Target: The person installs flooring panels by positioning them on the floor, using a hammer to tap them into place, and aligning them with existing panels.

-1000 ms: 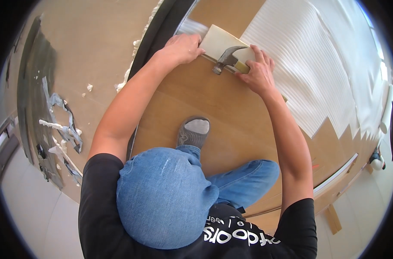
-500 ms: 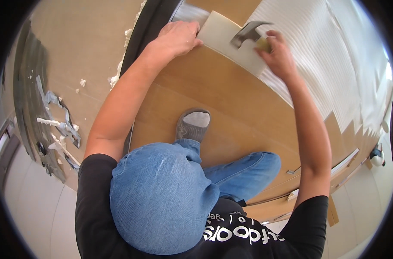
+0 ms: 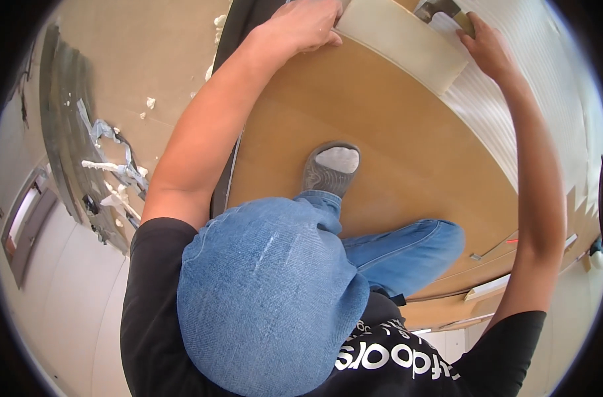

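A claw hammer (image 3: 458, 16) is in my right hand (image 3: 492, 47). Its dark metal head points left, over the far edge of a pale board (image 3: 402, 45), and its handle is yellowish. The pale board lies along the curved-looking far edge of the wood-coloured flooring (image 3: 407, 132). My left hand (image 3: 309, 25) is at the board's left end, its thumb low on the flooring edge. Its fingers are bent and pressed together; the picture's top edge and the hand itself hide what is in them.
White ribbed underlay sheet (image 3: 546, 99) spreads beyond the flooring at right. A dark strip (image 3: 232, 142) borders the flooring on the left. White crumbs and torn grey tape (image 3: 109, 142) lie on the brown surface farther left. My shoe (image 3: 331, 169) rests on the planks.
The view has shifted, so both hands and the board appear higher and farther right. The hammer has swung round: its handle now shows, with the head pointing left.
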Demonstrator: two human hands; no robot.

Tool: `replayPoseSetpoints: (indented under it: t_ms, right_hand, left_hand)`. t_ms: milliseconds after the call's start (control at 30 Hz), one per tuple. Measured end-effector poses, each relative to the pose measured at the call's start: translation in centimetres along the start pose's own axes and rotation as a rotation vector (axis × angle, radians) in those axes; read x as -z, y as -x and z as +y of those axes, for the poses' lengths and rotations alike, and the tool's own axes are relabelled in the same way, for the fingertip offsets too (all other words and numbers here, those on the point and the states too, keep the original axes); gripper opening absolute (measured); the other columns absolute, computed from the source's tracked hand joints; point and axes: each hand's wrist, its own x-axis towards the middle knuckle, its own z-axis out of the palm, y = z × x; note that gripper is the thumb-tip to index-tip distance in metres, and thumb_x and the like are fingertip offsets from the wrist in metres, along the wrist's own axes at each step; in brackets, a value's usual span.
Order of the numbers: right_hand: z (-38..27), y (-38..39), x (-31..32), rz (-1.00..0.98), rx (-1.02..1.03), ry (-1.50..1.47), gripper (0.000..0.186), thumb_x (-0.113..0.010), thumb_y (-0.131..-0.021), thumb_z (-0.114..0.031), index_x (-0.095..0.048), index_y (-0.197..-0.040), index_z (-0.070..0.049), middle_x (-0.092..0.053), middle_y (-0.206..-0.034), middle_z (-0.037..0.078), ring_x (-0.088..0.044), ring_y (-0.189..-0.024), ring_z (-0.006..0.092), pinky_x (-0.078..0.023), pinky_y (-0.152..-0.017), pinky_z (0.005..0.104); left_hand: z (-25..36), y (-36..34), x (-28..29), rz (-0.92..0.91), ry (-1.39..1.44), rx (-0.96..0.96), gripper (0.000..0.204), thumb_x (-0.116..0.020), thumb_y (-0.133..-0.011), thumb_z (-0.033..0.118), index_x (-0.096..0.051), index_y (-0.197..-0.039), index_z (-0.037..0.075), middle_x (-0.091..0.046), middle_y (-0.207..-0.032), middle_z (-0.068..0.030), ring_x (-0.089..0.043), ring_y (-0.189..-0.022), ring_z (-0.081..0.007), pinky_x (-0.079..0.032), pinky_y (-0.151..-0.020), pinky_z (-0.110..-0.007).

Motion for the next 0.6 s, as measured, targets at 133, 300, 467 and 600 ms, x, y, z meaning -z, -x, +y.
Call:
replayPoseSetpoints:
  t_ms: [133,300,467,600]
  right_hand:
    - [3.6,-0.8,-0.3,0.047,0.077,0.022,0.046,-0.066,-0.098,-0.031,-0.058,-0.134,-0.003,-0.071,-0.108,0.027,-0.067,-0.099,0.0446,-0.051,-0.086,0.0499]
    - [0.6,-1.5,2.1,0.148,-0.027,-0.051,0.024,-0.066,-0.088,-0.018,-0.058,-0.101,0.001,-0.066,-0.092,0.025,-0.064,-0.091,0.0442,-0.049,-0.081,0.0515]
    - [-5.2,-0.5,4.0,-0.127,-0.085,0.040,0.023,-0.065,-0.089,-0.019,-0.059,-0.103,-0.001,-0.067,-0.093,0.025,-0.064,-0.092,0.0444,-0.048,-0.080,0.0528]
    - [-5.4,0.6,3.9,-0.054,-0.024,0.048,0.021,-0.065,-0.090,-0.019,-0.060,-0.102,-0.002,-0.067,-0.090,0.025,-0.065,-0.088,0.0449,-0.049,-0.077,0.0532]
  left_hand:
    - [1.2,0.1,-0.2,0.039,-0.166,-0.134,0.065,-0.094,-0.067,0.022,-0.057,-0.114,-0.002,-0.068,-0.116,-0.0234,-0.064,-0.112,-0.0431,-0.052,-0.096,-0.048]
    - [1.6,0.8,0.0,0.038,-0.327,-0.178,0.076,-0.096,-0.064,0.025,-0.052,-0.118,-0.003,-0.066,-0.116,-0.0217,-0.064,-0.112,-0.0410,-0.053,-0.095,-0.048]
    - [0.9,1.5,-0.4,0.056,-0.348,-0.161,0.077,-0.096,-0.062,0.026,-0.052,-0.118,-0.003,-0.066,-0.114,-0.0218,-0.064,-0.111,-0.0410,-0.054,-0.094,-0.048]
    - [0.9,1.8,-0.6,0.088,-0.352,-0.165,0.076,-0.096,-0.062,0.025,-0.052,-0.117,-0.003,-0.066,-0.111,-0.0212,-0.064,-0.108,-0.0408,-0.054,-0.094,-0.048]
